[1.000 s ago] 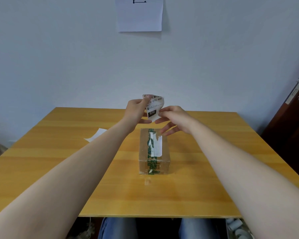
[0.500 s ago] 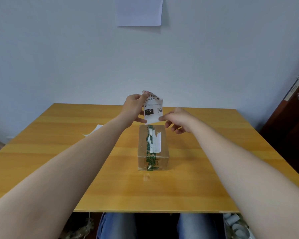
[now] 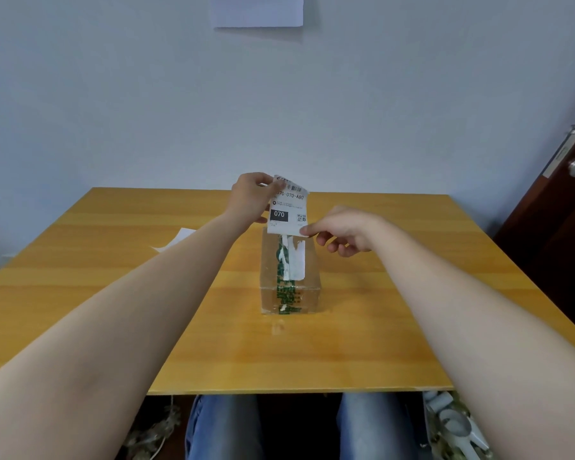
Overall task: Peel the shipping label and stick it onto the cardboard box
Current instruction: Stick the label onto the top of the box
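A white shipping label [image 3: 287,207] printed with a barcode, "070" and a QR code hangs upright in the air above the far end of the cardboard box [image 3: 291,277]. My left hand [image 3: 251,197] pinches its top left corner. My right hand [image 3: 342,232] pinches its bottom right corner. The small brown box lies lengthwise on the table, with green printed tape along its middle and a torn white strip on top.
The wooden table [image 3: 113,293] carries a white paper sheet [image 3: 176,242] at the left behind my left forearm. A sheet of paper [image 3: 258,9] hangs on the wall. A dark door [image 3: 565,207] stands at the right. My knees show below the table's front edge.
The label has been straightened from a curl into a flat, upright sheet facing me. My right hand shifted from beside it to pinching its lower right corner.
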The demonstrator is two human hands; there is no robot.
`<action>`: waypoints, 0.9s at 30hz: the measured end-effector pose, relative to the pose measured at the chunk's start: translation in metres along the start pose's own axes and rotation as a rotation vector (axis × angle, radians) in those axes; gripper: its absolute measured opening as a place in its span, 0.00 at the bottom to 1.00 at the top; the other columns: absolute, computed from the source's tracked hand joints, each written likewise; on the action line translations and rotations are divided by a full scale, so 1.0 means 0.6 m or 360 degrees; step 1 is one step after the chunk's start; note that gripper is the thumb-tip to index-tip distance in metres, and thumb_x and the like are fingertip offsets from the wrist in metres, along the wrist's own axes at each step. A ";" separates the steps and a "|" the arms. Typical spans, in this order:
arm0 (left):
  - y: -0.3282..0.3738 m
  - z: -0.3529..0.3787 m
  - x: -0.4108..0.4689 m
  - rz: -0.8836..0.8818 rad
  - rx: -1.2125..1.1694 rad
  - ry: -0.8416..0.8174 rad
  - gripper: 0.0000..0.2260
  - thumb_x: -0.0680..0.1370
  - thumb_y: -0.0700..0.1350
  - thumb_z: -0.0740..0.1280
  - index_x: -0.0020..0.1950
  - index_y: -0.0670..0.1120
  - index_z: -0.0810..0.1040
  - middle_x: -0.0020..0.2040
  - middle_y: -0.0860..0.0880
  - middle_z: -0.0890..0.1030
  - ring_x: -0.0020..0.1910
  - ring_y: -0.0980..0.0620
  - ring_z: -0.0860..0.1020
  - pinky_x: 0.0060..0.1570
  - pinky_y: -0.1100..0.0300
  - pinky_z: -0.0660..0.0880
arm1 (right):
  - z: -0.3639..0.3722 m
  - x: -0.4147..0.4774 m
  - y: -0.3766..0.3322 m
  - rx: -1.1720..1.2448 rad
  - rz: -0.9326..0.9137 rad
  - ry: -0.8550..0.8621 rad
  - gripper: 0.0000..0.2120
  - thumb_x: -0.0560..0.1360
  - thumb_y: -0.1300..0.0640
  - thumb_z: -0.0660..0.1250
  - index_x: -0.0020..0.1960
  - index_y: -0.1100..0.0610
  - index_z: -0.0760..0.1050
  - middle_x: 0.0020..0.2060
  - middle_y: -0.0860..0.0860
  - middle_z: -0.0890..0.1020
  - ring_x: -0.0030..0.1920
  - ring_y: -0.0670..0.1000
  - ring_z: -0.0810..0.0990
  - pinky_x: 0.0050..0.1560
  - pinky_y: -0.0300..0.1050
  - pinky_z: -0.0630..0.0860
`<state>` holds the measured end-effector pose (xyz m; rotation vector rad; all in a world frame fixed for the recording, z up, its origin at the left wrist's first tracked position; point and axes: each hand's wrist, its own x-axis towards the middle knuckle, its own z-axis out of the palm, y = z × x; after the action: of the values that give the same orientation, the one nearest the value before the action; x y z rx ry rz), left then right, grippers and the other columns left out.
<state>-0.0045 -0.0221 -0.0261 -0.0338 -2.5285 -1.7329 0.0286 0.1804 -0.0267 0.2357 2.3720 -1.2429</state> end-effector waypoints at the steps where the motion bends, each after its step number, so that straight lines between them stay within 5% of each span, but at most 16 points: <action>1: -0.004 0.001 0.002 -0.0005 -0.0008 -0.0001 0.11 0.82 0.53 0.71 0.49 0.45 0.82 0.51 0.45 0.87 0.46 0.43 0.88 0.44 0.37 0.85 | 0.000 0.000 0.003 -0.0001 0.0015 -0.0014 0.16 0.76 0.50 0.77 0.58 0.57 0.81 0.32 0.49 0.79 0.28 0.47 0.73 0.25 0.35 0.65; 6: -0.027 0.001 0.001 -0.0081 -0.0087 -0.0028 0.10 0.81 0.50 0.73 0.55 0.43 0.82 0.51 0.46 0.88 0.43 0.45 0.88 0.47 0.39 0.86 | 0.003 0.000 0.017 -0.0039 0.0078 -0.0089 0.11 0.76 0.49 0.77 0.52 0.54 0.80 0.32 0.48 0.79 0.27 0.47 0.74 0.26 0.35 0.66; 12: -0.063 0.008 0.002 -0.0178 -0.0101 -0.0037 0.11 0.81 0.50 0.73 0.54 0.43 0.84 0.54 0.45 0.87 0.51 0.42 0.86 0.45 0.46 0.84 | 0.012 0.001 0.018 -0.0118 0.0104 -0.0104 0.13 0.75 0.49 0.78 0.53 0.55 0.81 0.31 0.48 0.80 0.28 0.47 0.74 0.27 0.37 0.67; 18: -0.089 0.021 0.004 -0.0247 -0.0039 -0.0012 0.11 0.81 0.51 0.73 0.55 0.43 0.86 0.43 0.48 0.79 0.42 0.50 0.73 0.41 0.55 0.71 | 0.031 0.016 0.040 -0.0120 0.0146 -0.0110 0.18 0.74 0.49 0.79 0.58 0.57 0.81 0.32 0.49 0.81 0.27 0.48 0.74 0.32 0.43 0.78; 20: -0.095 0.027 0.004 -0.0273 -0.0041 -0.0007 0.14 0.81 0.50 0.73 0.59 0.41 0.85 0.46 0.52 0.80 0.48 0.51 0.75 0.46 0.55 0.70 | 0.035 0.017 0.045 -0.0157 0.0156 -0.0112 0.17 0.73 0.49 0.79 0.56 0.57 0.82 0.33 0.49 0.81 0.26 0.48 0.74 0.34 0.45 0.81; 24: -0.105 0.036 0.005 -0.0315 0.0001 -0.0020 0.14 0.81 0.51 0.74 0.60 0.42 0.85 0.46 0.53 0.80 0.41 0.57 0.73 0.36 0.58 0.69 | 0.037 0.013 0.047 -0.0179 0.0180 -0.0108 0.15 0.74 0.52 0.80 0.55 0.59 0.83 0.35 0.51 0.81 0.28 0.49 0.75 0.34 0.49 0.84; 27: -0.114 0.040 0.010 -0.0344 -0.0007 0.0001 0.14 0.80 0.50 0.74 0.60 0.42 0.86 0.52 0.49 0.80 0.48 0.50 0.75 0.40 0.57 0.70 | 0.039 0.012 0.046 -0.0191 0.0205 -0.0116 0.14 0.74 0.52 0.80 0.53 0.59 0.82 0.36 0.52 0.81 0.30 0.50 0.76 0.37 0.53 0.86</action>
<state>-0.0159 -0.0245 -0.0981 0.2488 -2.6123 -1.8094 0.0389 0.1773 -0.0620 0.2950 2.3199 -1.0295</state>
